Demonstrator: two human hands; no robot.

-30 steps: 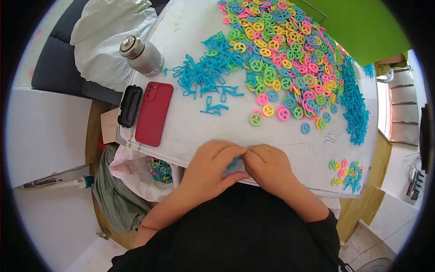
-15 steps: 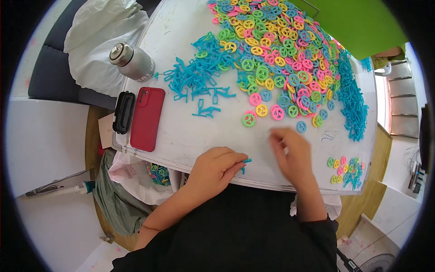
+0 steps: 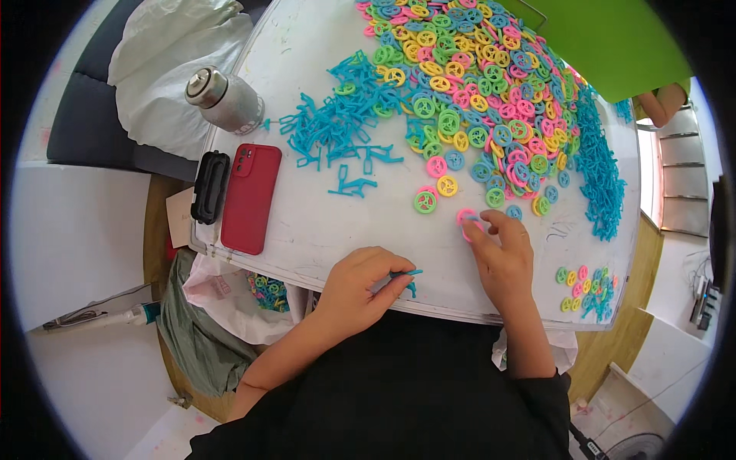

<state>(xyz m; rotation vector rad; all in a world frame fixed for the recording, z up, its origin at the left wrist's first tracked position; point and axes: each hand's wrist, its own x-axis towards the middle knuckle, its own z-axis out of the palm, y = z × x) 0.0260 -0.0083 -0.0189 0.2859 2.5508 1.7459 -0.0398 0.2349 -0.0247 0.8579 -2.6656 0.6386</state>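
Observation:
My left hand [image 3: 356,290] is closed near the table's front edge, pinching a small blue plastic frame piece [image 3: 415,272] between thumb and fingers. Part of that piece is hidden by the fingers. To its right, my right hand [image 3: 503,249] has its thumb and fingertips on a pink toy wheel [image 3: 463,215], just above or touching the tabletop. Beyond it lie a few loose wheels: a green wheel [image 3: 425,202], a yellow wheel [image 3: 447,185] and a blue wheel [image 3: 514,212]. A pile of blue frame pieces [image 3: 333,130] spreads to the left of the wheels.
A large heap of coloured wheels [image 3: 491,84] covers the table's far side, with more blue pieces [image 3: 599,176] along the right. Small sorted wheels [image 3: 576,289] sit at the right front. A red phone [image 3: 253,203], black case [image 3: 209,188] and metal flask [image 3: 226,100] stand left.
My right hand has reached slightly forward, and its fingers have taken a pink wheel, which has come nearer to me. My left hand still pinches the blue frame piece in about the same place.

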